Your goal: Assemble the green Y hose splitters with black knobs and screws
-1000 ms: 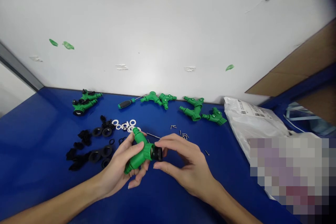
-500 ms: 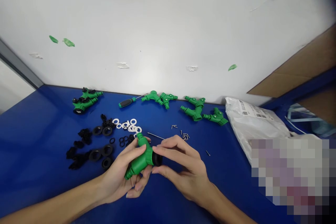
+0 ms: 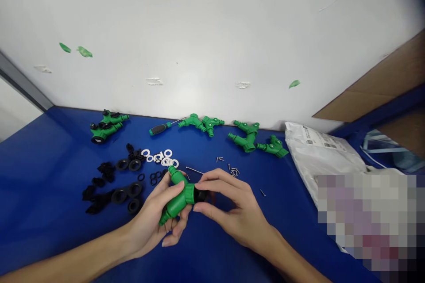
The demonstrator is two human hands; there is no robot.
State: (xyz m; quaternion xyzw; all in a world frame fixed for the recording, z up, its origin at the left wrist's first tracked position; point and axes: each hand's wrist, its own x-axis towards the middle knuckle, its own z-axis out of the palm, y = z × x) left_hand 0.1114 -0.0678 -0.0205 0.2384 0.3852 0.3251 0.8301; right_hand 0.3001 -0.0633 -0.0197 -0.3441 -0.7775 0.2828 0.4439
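Note:
My left hand (image 3: 156,212) is closed around a green Y-shaped hose connector (image 3: 181,199), thumb on top and fingers underneath. The wide collar of the connector points right. At that collar, my right hand (image 3: 232,208) pinches a black threaded ring (image 3: 200,195) between thumb and fingers; the fingers partly hide it. Whether the ring touches the collar I cannot tell. Just left of my left hand lie black rings (image 3: 134,205), and beyond it are white washers (image 3: 168,161) and small black O-rings (image 3: 153,179).
Along the wall lie more green connectors (image 3: 245,141), a screwdriver (image 3: 160,129) and two connectors with black parts fitted (image 3: 106,130). Small screws (image 3: 234,171) and a thin metal rod (image 3: 194,170) lie beyond my hands. A white plastic bag (image 3: 318,154) takes up the right side.
My right hand has turned slightly around the black ring, with its fingers now covering more of it. The connector has shifted a little in my left hand.

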